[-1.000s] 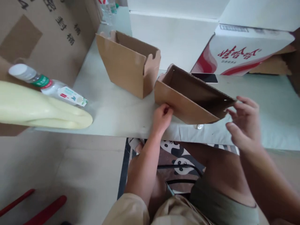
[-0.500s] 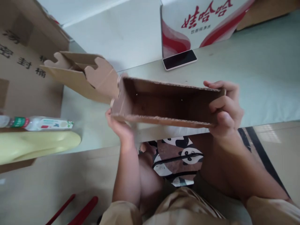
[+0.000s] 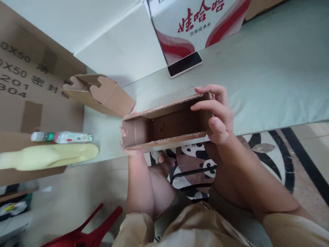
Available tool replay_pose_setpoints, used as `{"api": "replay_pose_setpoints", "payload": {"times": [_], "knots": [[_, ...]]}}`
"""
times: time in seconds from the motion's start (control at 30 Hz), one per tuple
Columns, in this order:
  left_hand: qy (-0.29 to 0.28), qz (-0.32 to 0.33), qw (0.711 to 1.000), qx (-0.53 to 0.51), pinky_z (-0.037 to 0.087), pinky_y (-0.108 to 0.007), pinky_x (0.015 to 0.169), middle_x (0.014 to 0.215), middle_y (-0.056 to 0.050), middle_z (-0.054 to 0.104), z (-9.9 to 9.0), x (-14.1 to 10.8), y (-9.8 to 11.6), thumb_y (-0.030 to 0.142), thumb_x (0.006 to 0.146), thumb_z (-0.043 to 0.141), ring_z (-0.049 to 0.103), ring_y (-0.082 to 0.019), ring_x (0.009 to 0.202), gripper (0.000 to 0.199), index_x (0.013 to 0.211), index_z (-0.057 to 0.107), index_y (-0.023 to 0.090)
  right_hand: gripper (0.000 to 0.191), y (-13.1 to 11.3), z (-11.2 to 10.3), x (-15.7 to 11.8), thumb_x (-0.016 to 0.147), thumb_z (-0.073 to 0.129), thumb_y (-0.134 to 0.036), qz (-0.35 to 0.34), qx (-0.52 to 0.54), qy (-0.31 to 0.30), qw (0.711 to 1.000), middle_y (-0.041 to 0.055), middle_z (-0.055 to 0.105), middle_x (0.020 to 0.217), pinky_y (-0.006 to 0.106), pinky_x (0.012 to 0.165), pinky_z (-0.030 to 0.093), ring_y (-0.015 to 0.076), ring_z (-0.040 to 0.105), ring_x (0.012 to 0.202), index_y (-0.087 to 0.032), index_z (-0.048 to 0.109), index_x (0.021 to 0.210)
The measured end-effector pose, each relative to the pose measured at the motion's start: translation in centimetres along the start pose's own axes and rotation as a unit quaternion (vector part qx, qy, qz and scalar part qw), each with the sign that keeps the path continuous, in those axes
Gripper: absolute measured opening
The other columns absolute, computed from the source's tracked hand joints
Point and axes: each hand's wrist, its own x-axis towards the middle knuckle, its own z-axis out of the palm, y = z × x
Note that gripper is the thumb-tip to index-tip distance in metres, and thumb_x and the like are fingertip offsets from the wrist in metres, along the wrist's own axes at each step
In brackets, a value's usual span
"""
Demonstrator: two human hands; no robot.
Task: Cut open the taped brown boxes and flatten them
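Between my hands is a long, narrow brown cardboard box [image 3: 174, 120], its open top facing me and its inside bare. My left hand [image 3: 135, 151] supports the left end from below and behind; most of its fingers are hidden by the box. At the other end, my right hand [image 3: 218, 113] grips the end wall, with fingers hooked over the edge and the thumb on the near side. A second folded cardboard box [image 3: 110, 96] with notched flaps stands on the table just beyond the left end.
A phone [image 3: 185, 64] lies before a white-and-red carton [image 3: 195, 31] at the back. On the left are a large brown carton [image 3: 61, 113], a plastic bottle [image 3: 69, 137] and a pale yellow object [image 3: 56, 156]. A red stool [image 3: 87, 233] stands on the floor below.
The held box has moved left and tilted, its right end now higher, coming away from the second box's near end in view. Both hands keep hold. The camera view has shifted.
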Motion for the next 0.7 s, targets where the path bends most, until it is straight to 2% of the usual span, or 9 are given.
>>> {"api": "replay_pose_setpoints", "payload": {"times": [0.03, 0.07, 0.13, 0.23, 0.33, 0.4, 0.53, 0.7], "knots": [[0.039, 0.042, 0.996, -0.069, 0.050, -0.055, 0.105, 0.130, 0.000, 0.066, -0.4, -0.3, 0.9, 0.082, 0.078, 0.040, 0.063, -0.030, 0.123, 0.057, 0.114, 0.057, 0.041, 0.047, 0.0, 0.1, 0.1, 0.096, 0.037, -0.059, -0.002, 0.007, -0.001, 1.000, 0.0088, 0.056, 0.121, 0.059, 0.109, 0.048, 0.0300, 0.060, 0.118, -0.028, 0.072, 0.098], [0.054, 0.071, 0.991, -0.096, 0.050, -0.054, 0.106, 0.130, -0.001, 0.067, -0.7, -0.5, 1.8, 0.077, 0.077, 0.048, 0.064, -0.030, 0.121, 0.051, 0.107, 0.059, 0.038, 0.048, 0.0, 0.2, 0.1, 0.097, 0.036, -0.060, 0.004, 0.007, -0.008, 1.000, 0.0089, 0.056, 0.123, 0.059, 0.109, 0.048, 0.0301, 0.060, 0.119, -0.028, 0.072, 0.096], [0.071, 0.118, 0.987, -0.086, 0.049, -0.053, 0.107, 0.124, -0.002, 0.067, -1.0, -0.5, 3.0, 0.069, 0.073, 0.060, 0.065, -0.031, 0.118, 0.040, 0.088, 0.062, 0.032, 0.052, -0.1, 0.2, 0.2, 0.096, 0.034, -0.064, 0.030, -0.002, -0.032, 0.999, 0.0091, 0.057, 0.127, 0.060, 0.110, 0.047, 0.0311, 0.058, 0.122, -0.028, 0.071, 0.093], [0.053, 0.143, 0.986, -0.064, 0.044, -0.052, 0.114, 0.119, -0.004, 0.067, -1.0, -0.3, 3.5, 0.056, 0.076, 0.062, 0.063, -0.031, 0.120, 0.031, 0.072, 0.069, 0.027, 0.051, -0.6, -0.1, 0.3, 0.096, 0.035, -0.065, 0.053, 0.003, -0.064, 0.996, 0.0081, 0.057, 0.133, 0.061, 0.113, 0.046, 0.0325, 0.056, 0.128, -0.028, 0.070, 0.092], [0.025, 0.121, 0.990, -0.062, 0.039, -0.051, 0.119, 0.119, -0.007, 0.065, -1.2, -0.3, 3.6, 0.053, 0.081, 0.058, 0.061, -0.030, 0.122, 0.036, 0.086, 0.082, 0.026, 0.046, -1.2, -0.6, 0.5, 0.097, 0.038, -0.061, 0.063, 0.014, -0.079, 0.995, 0.0062, 0.056, 0.138, 0.060, 0.116, 0.043, 0.0328, 0.053, 0.134, -0.029, 0.070, 0.095], [0.017, 0.100, 0.993, -0.068, 0.040, -0.050, 0.119, 0.115, -0.008, 0.064, -1.6, -0.3, 3.8, 0.055, 0.080, 0.062, 0.061, -0.030, 0.121, 0.040, 0.097, 0.083, 0.026, 0.043, -1.6, -0.8, 0.6, 0.098, 0.040, -0.060, 0.063, 0.014, -0.083, 0.994, 0.0057, 0.056, 0.139, 0.060, 0.118, 0.041, 0.0326, 0.052, 0.135, -0.029, 0.070, 0.096], [0.020, 0.065, 0.997, -0.039, 0.045, -0.050, 0.115, 0.109, -0.007, 0.063, -2.9, -0.6, 5.0, 0.052, 0.080, 0.069, 0.063, -0.029, 0.117, 0.033, 0.095, 0.084, 0.028, 0.048, -1.7, -1.0, 0.4, 0.096, 0.040, -0.066, 0.056, 0.002, -0.097, 0.994, 0.0060, 0.057, 0.137, 0.060, 0.119, 0.041, 0.0330, 0.052, 0.135, -0.029, 0.071, 0.095], [0.001, 0.060, 0.998, 0.027, 0.047, -0.045, 0.112, 0.105, -0.006, 0.061, -4.0, -1.5, 6.5, 0.043, 0.084, 0.070, 0.061, -0.025, 0.112, 0.024, 0.100, 0.085, 0.032, 0.052, -0.8, -0.8, -1.0, 0.094, 0.036, -0.070, 0.023, 0.019, -0.070, 0.997, 0.0035, 0.055, 0.139, 0.062, 0.118, 0.041, 0.0342, 0.054, 0.134, -0.033, 0.072, 0.100]]}}
